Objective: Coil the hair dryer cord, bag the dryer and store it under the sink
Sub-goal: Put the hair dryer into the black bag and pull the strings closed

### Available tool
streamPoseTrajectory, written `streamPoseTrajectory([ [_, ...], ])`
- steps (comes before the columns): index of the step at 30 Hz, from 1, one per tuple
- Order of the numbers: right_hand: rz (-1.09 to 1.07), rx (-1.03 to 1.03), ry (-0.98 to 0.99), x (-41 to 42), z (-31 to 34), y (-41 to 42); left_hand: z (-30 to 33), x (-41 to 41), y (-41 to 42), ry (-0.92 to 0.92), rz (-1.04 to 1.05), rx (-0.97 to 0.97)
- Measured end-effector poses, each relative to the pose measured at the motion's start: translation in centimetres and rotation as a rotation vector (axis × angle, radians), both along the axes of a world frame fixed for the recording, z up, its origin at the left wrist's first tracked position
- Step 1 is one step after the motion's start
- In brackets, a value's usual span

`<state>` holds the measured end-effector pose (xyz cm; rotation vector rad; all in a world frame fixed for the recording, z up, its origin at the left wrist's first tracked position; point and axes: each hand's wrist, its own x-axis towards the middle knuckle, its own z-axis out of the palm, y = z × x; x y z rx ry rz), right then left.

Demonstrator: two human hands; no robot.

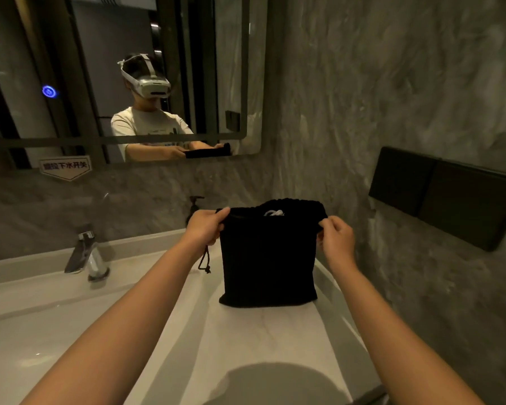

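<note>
A black drawstring bag stands upright on the white counter beside the right wall. My left hand pinches the left corner of the bag's mouth, and my right hand pinches the right corner. The mouth is partly open, and a bit of white, the dryer or its cord, shows inside. The rest of the dryer is hidden by the bag. A black drawstring dangles below my left hand.
A chrome faucet stands at the left over the sink basin. A dark soap pump sits behind the bag. A mirror hangs above, and a black panel is on the right wall.
</note>
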<state>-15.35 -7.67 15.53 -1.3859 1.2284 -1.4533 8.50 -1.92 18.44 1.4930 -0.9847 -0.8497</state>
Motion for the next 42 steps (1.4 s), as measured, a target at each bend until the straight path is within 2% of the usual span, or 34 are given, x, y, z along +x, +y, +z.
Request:
streamPoseTrajectory([
  [4,0.030,-0.003,0.011,-0.6,-0.5,-1.2,0.3,0.7,0.0,-0.589,0.124,-0.028],
  [5,0.033,-0.009,0.026,-0.8,-0.7,-1.5,0.3,0.9,0.1,-0.637,0.141,-0.038],
  [7,0.040,-0.025,0.021,-1.1,-0.9,-1.9,0.8,1.3,0.3,-0.538,0.131,-0.089],
  [11,0.167,-0.083,-0.135,-1.2,-1.0,-1.3,2.4,2.2,0.6,-0.127,0.143,-0.167],
  [13,0.247,-0.127,-0.106,-0.9,-1.3,-1.0,2.8,2.7,0.9,-0.041,0.110,-0.183],
  [16,0.301,-0.186,-0.012,0.7,-1.1,-0.7,3.1,2.4,1.5,-0.034,0.076,-0.193],
  [19,0.334,-0.417,0.386,3.6,0.9,0.4,3.3,1.6,1.6,-0.007,0.081,-0.203],
  [21,0.336,-0.563,0.567,6.2,2.4,1.2,3.4,1.4,1.7,-0.012,0.088,-0.213],
  [27,0.351,-0.581,0.776,11.5,3.0,1.6,3.2,1.9,2.9,-0.053,0.050,-0.230],
  [33,0.249,-0.593,0.750,12.9,2.5,2.2,3.2,2.2,3.8,-0.014,0.077,-0.258],
  [36,0.246,-0.598,0.731,12.2,2.5,2.2,3.2,3.1,4.1,0.067,0.128,-0.282],
  [39,0.295,-0.593,0.751,11.1,2.6,1.9,3.1,4.4,4.6,0.143,0.155,-0.272],
  [42,0.427,-0.502,0.718,9.6,2.5,2.0,3.1,5.4,5.0,0.232,0.145,-0.273],
])
